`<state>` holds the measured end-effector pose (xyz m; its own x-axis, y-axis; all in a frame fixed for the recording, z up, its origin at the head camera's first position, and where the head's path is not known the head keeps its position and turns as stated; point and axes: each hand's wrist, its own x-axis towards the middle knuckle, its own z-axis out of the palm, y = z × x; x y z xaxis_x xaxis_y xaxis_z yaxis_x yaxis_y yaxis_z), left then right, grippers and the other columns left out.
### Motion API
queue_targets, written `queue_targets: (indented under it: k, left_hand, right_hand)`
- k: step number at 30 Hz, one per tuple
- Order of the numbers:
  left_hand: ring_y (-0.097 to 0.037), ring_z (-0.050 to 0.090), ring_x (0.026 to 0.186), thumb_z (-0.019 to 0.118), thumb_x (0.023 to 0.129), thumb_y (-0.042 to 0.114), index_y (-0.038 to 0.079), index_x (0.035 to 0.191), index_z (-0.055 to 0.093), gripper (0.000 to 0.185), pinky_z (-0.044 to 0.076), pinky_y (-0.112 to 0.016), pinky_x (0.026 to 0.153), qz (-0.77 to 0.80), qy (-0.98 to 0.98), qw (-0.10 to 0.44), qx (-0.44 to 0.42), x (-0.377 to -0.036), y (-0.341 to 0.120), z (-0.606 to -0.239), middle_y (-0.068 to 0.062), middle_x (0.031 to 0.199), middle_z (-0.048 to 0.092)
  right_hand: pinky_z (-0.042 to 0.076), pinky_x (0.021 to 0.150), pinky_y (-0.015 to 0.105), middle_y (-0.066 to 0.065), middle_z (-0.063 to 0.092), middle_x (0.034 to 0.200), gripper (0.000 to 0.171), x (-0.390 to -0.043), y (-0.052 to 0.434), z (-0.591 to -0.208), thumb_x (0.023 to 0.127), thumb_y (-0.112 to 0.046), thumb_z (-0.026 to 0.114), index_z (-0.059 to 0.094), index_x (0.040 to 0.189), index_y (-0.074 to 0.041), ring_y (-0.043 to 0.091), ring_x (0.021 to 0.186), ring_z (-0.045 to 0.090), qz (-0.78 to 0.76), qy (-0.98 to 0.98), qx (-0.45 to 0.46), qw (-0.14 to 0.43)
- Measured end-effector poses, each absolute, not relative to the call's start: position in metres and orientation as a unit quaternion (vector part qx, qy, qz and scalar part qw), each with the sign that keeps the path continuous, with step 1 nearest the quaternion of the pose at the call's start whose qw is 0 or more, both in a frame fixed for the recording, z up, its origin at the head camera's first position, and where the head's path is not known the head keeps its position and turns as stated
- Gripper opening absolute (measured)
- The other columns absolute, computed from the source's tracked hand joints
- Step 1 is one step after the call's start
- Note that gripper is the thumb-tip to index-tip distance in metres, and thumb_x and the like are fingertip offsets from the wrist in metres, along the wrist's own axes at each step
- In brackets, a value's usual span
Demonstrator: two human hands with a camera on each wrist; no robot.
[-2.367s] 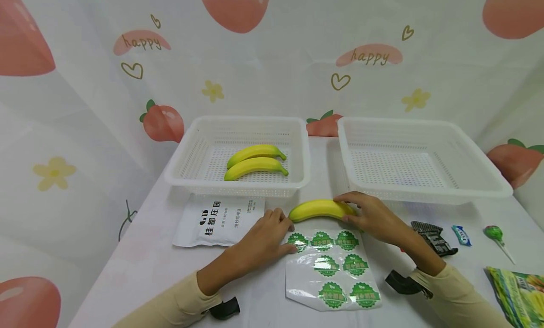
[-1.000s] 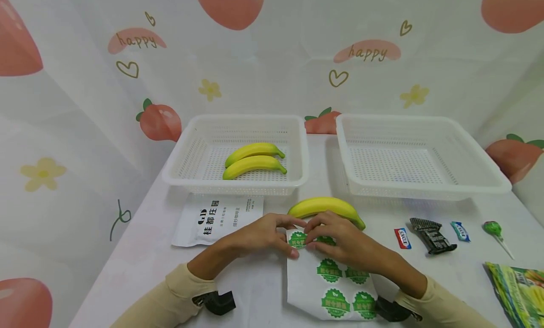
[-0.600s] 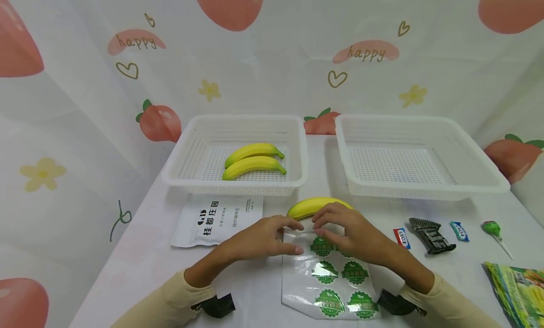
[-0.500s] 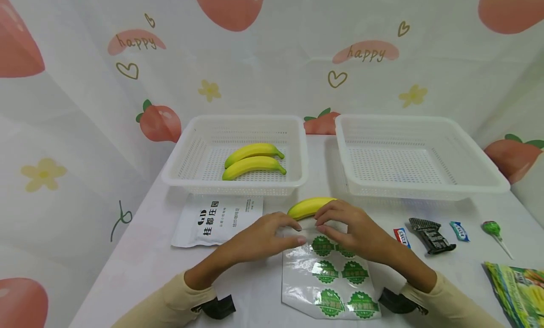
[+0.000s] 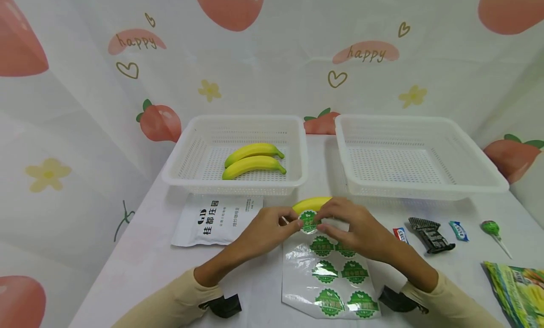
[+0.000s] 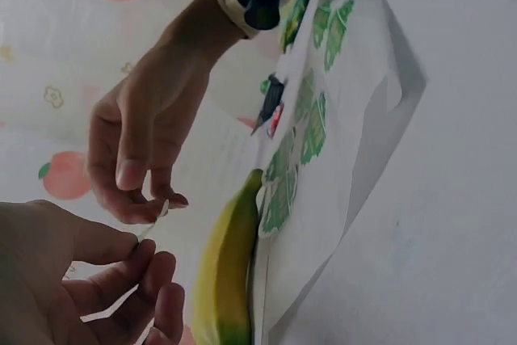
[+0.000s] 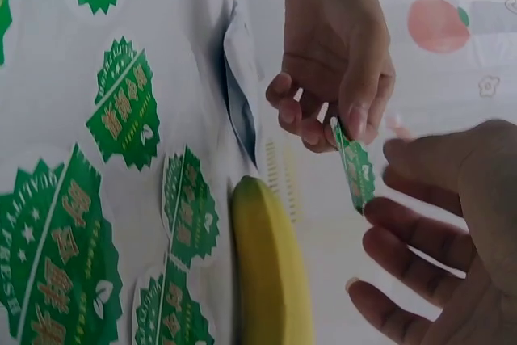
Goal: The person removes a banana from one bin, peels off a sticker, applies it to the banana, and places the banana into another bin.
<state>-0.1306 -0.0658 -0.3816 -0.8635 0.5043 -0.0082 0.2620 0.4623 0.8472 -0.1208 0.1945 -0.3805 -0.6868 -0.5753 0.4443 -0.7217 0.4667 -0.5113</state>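
Observation:
My left hand (image 5: 267,229) pinches a round green-and-white sticker (image 5: 309,221) by its edge between thumb and index finger. From the other side, my right hand (image 5: 359,226) has a fingertip right at the sticker's edge, its thumb held apart in the right wrist view. The sticker (image 7: 354,169) is raised above the table. Below both hands lies a sticker sheet (image 5: 299,283) with several more green labels. A yellow banana (image 5: 309,205) lies just beyond the sheet, partly hidden by my right hand in the head view; the left wrist view shows the banana (image 6: 226,268) more fully.
Two bananas (image 5: 255,159) lie in the left white basket (image 5: 238,182); a second white basket (image 5: 425,193) stands at right. A white pouch (image 5: 216,222) lies left. Wrapped sweets (image 5: 431,236), a lollipop (image 5: 491,229) and a green packet (image 5: 516,290) lie right.
My right hand left the banana and came to the sheet's top beside my left hand. A sticker came off the sheet's top row and is now held up in my left fingers.

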Motion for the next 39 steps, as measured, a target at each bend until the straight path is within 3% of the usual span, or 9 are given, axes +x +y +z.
queue_targets:
  k: [4, 9, 15, 18, 21, 27, 33, 39]
  left_hand:
    - [-0.008, 0.065, 0.086, 0.069, 0.104, 0.031, 0.019, 0.104, 0.079, 0.016, 0.054, -0.028, 0.073, 0.433, 0.864, 0.074, 0.245, -0.135, -0.057, -0.383, 0.009, 0.099, 0.074]
    - [-0.01, 0.065, 0.092, 0.073, 0.102, 0.029, 0.016, 0.108, 0.08, 0.017, 0.053, -0.029, 0.079, 0.401, 0.879, 0.025, 0.257, -0.144, -0.045, -0.386, 0.006, 0.103, 0.074]
    - [-0.024, 0.061, 0.125, 0.074, 0.101, 0.036, 0.011, 0.132, 0.073, 0.04, 0.051, -0.045, 0.103, 0.321, 0.898, -0.025, 0.299, -0.155, -0.033, -0.393, -0.004, 0.133, 0.071]
    - [-0.027, 0.058, 0.134, 0.073, 0.101, 0.038, 0.011, 0.141, 0.067, 0.049, 0.05, -0.05, 0.105, 0.291, 0.903, -0.028, 0.314, -0.16, -0.027, -0.395, -0.005, 0.143, 0.067]
    - [-0.025, 0.061, 0.131, 0.072, 0.102, 0.039, 0.012, 0.14, 0.066, 0.047, 0.052, -0.048, 0.098, 0.28, 0.907, -0.025, 0.312, -0.164, -0.023, -0.397, -0.003, 0.142, 0.068]
    - [-0.019, 0.068, 0.111, 0.075, 0.1, 0.035, 0.011, 0.129, 0.072, 0.038, 0.052, -0.038, 0.085, 0.302, 0.905, -0.016, 0.299, -0.171, -0.017, -0.403, -0.003, 0.124, 0.074]
    - [-0.016, 0.067, 0.101, 0.079, 0.097, 0.031, 0.009, 0.122, 0.074, 0.033, 0.054, -0.034, 0.085, 0.318, 0.901, -0.011, 0.294, -0.172, -0.016, -0.405, -0.004, 0.114, 0.074]
    - [-0.016, 0.066, 0.096, 0.08, 0.097, 0.03, 0.011, 0.116, 0.064, 0.031, 0.054, -0.035, 0.082, 0.331, 0.902, 0.0, 0.277, -0.17, -0.017, -0.403, -0.002, 0.111, 0.072]
  right_hand:
    - [0.06, 0.08, 0.033, -0.008, 0.07, 0.107, 0.023, -0.127, 0.199, -0.381, 0.094, -0.008, 0.08, 0.073, 0.116, -0.012, 0.006, 0.095, 0.064, 0.348, -0.872, 0.323, 0.115]
    - [0.058, 0.08, 0.037, -0.01, 0.069, 0.1, 0.008, -0.136, 0.205, -0.385, 0.097, -0.011, 0.078, 0.074, 0.101, -0.017, 0.006, 0.092, 0.062, 0.354, -0.886, 0.278, 0.111]
    - [0.056, 0.093, 0.05, -0.001, 0.072, 0.11, 0.004, -0.141, 0.208, -0.389, 0.098, -0.011, 0.077, 0.074, 0.098, -0.014, 0.02, 0.106, 0.065, 0.375, -0.892, 0.239, 0.084]
    - [0.053, 0.098, 0.056, 0.006, 0.074, 0.115, 0.001, -0.143, 0.209, -0.39, 0.099, -0.011, 0.076, 0.076, 0.098, -0.011, 0.027, 0.112, 0.065, 0.381, -0.896, 0.215, 0.074]
    - [0.054, 0.095, 0.055, 0.008, 0.074, 0.115, 0.004, -0.147, 0.211, -0.393, 0.099, -0.012, 0.075, 0.075, 0.097, -0.009, 0.028, 0.112, 0.065, 0.384, -0.9, 0.197, 0.069]
    - [0.059, 0.086, 0.045, 0.005, 0.073, 0.109, 0.007, -0.15, 0.213, -0.398, 0.1, -0.014, 0.075, 0.074, 0.097, -0.008, 0.023, 0.105, 0.067, 0.378, -0.905, 0.184, 0.058]
    - [0.059, 0.084, 0.039, 0.003, 0.073, 0.106, 0.005, -0.149, 0.213, -0.4, 0.099, -0.013, 0.076, 0.074, 0.097, -0.009, 0.02, 0.099, 0.067, 0.366, -0.909, 0.19, 0.055]
    - [0.059, 0.085, 0.046, 0.005, 0.071, 0.111, 0.017, -0.148, 0.212, -0.401, 0.094, -0.007, 0.081, 0.071, 0.108, -0.009, 0.025, 0.105, 0.066, 0.363, -0.905, 0.208, 0.073]
